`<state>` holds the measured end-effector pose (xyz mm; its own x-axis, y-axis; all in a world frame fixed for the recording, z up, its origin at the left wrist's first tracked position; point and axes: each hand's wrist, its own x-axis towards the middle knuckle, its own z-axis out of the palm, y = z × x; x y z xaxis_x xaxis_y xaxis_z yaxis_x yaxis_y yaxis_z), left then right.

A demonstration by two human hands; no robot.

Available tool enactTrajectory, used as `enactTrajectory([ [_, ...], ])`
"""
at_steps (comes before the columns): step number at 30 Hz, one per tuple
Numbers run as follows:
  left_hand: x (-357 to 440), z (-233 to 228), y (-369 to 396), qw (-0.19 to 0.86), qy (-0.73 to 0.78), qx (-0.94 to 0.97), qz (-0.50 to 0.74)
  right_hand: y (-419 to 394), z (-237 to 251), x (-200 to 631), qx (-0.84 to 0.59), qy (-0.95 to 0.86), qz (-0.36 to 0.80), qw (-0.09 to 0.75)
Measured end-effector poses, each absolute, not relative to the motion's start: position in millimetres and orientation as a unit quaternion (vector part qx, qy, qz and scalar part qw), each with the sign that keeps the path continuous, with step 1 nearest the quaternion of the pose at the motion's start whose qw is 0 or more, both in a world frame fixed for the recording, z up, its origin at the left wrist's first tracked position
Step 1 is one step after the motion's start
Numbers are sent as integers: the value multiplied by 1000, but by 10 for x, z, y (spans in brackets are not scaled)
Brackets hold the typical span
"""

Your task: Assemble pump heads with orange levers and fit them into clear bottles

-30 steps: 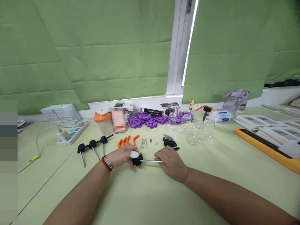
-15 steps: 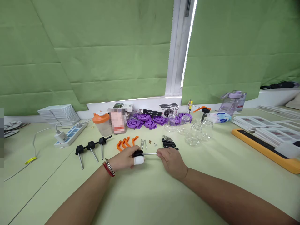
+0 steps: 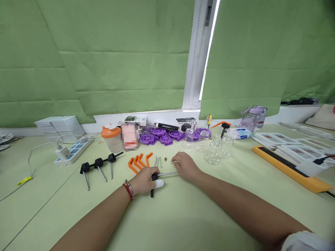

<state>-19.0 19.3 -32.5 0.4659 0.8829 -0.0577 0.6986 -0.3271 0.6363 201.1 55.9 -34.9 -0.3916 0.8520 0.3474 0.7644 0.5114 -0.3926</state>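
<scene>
My left hand (image 3: 145, 180), its thumb wrapped in white, is closed around a black plastic part (image 3: 155, 176). A silver metal rod (image 3: 167, 173) sticks out of this part to the right, and a short black stem points toward me. My right hand (image 3: 186, 166) is off the rod, just above its far end. Its fingertips are pinched together at tiny silver pieces (image 3: 171, 161) on the table; what they hold is too small to make out. Small brass-coloured pieces (image 3: 165, 159), several loose metal rods (image 3: 161, 162) and several orange bent parts (image 3: 140, 160) lie close by.
Black assemblies with metal rods (image 3: 98, 162) stand at left by a power strip (image 3: 75, 150). Behind are an orange-lidded cup (image 3: 111, 137), purple plastic discs (image 3: 166, 139) and clear glass pieces (image 3: 215, 150). A yellow-orange device (image 3: 290, 170) lies at right.
My right hand has let go of the rod and moved up to the tiny silver pieces. The black part in my left hand has turned, its stem now showing below. The view has shifted slightly.
</scene>
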Motion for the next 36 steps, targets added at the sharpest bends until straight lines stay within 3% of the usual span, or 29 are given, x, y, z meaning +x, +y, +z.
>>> enactTrajectory([
  [3, -196, -308, 182, 264, 497, 817, 129, 773, -320, 1912, -503, -835, 99, 198],
  [11, -224, -298, 187, 256, 489, 827, 110, 986, -303, 1660, -509, -842, 73, 160],
  [27, -260, -307, 217, 292, 473, 823, 118, 913, -369, 1647, -492, -841, 98, 203],
  [32, -256, -278, 208, 272, 472, 830, 120, 761, -252, 1840, -504, -800, 178, 273],
  [36, -253, -290, 211, 273, 476, 827, 122, 485, -257, 2067, -498, -619, 448, 410],
])
